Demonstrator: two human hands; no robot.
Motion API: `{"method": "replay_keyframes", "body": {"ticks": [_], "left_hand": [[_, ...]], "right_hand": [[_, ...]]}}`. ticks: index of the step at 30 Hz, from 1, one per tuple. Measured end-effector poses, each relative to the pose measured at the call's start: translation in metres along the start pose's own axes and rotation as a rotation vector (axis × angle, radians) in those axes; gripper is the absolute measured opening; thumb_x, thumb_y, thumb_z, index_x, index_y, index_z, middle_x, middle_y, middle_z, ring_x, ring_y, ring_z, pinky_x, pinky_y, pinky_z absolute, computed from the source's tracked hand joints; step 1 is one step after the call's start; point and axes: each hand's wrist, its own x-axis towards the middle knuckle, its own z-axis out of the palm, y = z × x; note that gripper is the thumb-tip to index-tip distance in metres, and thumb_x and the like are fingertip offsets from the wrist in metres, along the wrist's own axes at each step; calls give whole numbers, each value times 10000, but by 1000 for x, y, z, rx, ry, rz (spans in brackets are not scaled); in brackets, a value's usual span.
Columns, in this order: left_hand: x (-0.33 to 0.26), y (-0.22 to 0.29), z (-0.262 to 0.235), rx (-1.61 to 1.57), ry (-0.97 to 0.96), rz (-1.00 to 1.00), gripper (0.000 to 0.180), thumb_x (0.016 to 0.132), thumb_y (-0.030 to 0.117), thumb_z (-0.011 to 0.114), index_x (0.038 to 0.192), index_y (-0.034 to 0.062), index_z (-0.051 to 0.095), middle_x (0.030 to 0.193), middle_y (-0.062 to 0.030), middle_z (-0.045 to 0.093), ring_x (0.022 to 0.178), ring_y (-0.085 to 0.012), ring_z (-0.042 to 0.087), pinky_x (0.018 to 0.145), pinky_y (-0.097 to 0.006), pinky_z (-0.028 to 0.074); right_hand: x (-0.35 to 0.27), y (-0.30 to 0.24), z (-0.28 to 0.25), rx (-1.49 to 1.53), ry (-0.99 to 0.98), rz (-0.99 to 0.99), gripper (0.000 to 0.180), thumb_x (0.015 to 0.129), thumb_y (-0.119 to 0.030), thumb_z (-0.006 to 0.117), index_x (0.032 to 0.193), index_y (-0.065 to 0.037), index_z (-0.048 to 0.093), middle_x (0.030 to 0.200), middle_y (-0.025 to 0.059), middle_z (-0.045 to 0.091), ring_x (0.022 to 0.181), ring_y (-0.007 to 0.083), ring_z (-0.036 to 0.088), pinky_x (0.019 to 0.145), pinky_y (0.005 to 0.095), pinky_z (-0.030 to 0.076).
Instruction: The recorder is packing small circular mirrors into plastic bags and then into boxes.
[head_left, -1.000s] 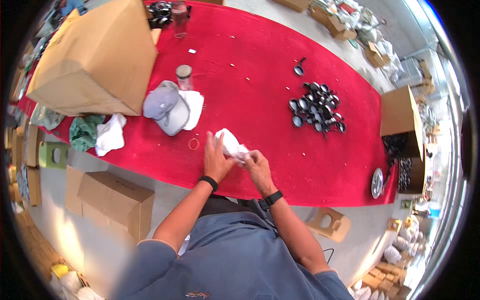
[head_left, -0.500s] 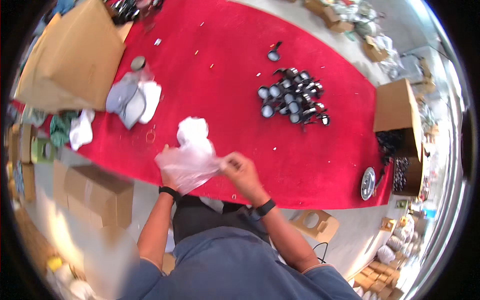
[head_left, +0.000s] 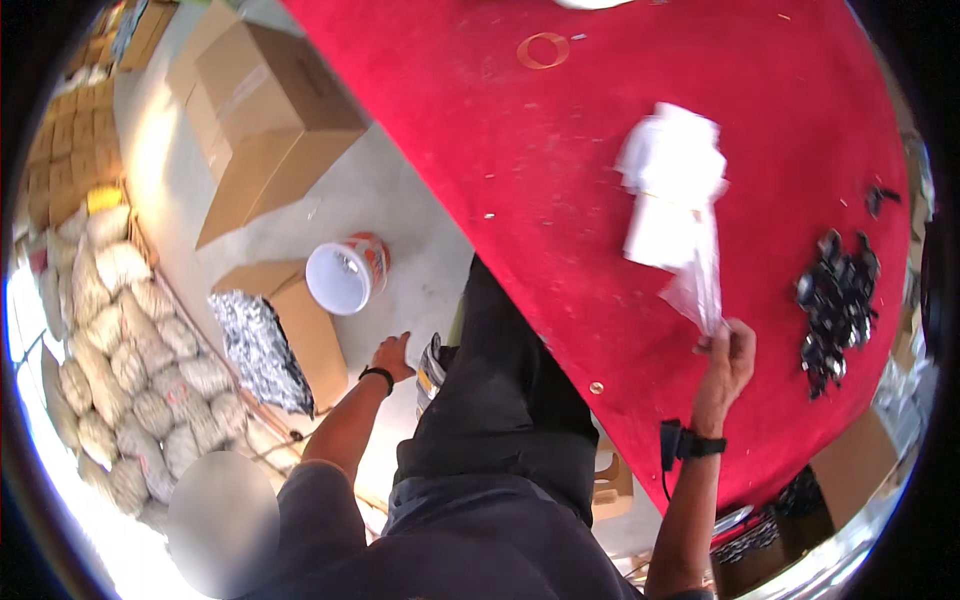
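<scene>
My right hand (head_left: 730, 362) is over the red table, its fingers pinched on the end of a thin clear plastic bag (head_left: 700, 290). That bag stretches down from a stack of white plastic bags (head_left: 672, 190) lying on the cloth. Off the table's left edge, my left hand (head_left: 394, 357) reaches out low with its fingers apart and nothing in them. A white bucket with an orange-red outside (head_left: 340, 280) stands just beyond it. Beside that hand is a carton (head_left: 305, 330) with crinkled silvery-grey material (head_left: 258, 345) in it.
A pile of small black parts (head_left: 838, 310) lies at the right of the red tabletop (head_left: 560, 210), with one loose black part (head_left: 880, 198) beyond it. An open cardboard box (head_left: 270, 100) sits on the floor at the upper left. Several stuffed sacks (head_left: 130, 350) are stacked at far left.
My view has swung left and down. My left hand has let go of the plastic bag and moved off the table toward the bucket. My right hand still pinches the bag's end.
</scene>
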Motion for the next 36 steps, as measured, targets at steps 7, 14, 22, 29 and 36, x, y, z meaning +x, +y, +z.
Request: {"method": "replay_keyframes", "body": {"ticks": [7,14,22,29,36], "left_hand": [[62,26,82,121,-278,170,1069,707,315,920,1623,165,389,1617,-272,410,1456,-477,457,1192,-550,436],[122,102,113,415,199,602,710,899,307,737,1544,120,507,1600,-218,444,1429,-422,492,1163,-590,446],[233,221,55,393,216,975,664,878,335,737,1477,113,557,1526,-215,506,1381,-413,530,1142,-569,464],[231,206,56,427,81,1114,629,859,360,737,1419,107,601,1461,-212,561,1338,-406,562,1124,-551,479],[240,154,24,483,-13,1186,599,841,385,736,1360,100,644,1396,-209,615,1296,-398,595,1105,-533,494]], "right_hand": [[-1,47,9,-259,216,-27,186,1077,-206,575,1070,-29,631,778,8,562,633,98,518,554,260,446],[1,68,-6,-530,351,-197,184,1064,-242,550,996,-75,588,722,-22,453,563,61,394,485,249,314],[-11,83,13,-417,387,-260,105,1039,-156,562,965,-81,564,703,-34,467,496,38,379,459,233,303],[-22,76,15,-255,440,-199,44,927,-24,617,965,-9,633,858,65,609,668,136,549,606,287,431],[-12,52,29,87,406,-207,48,993,-15,620,1037,-5,602,823,69,612,545,101,549,492,258,443]]}}
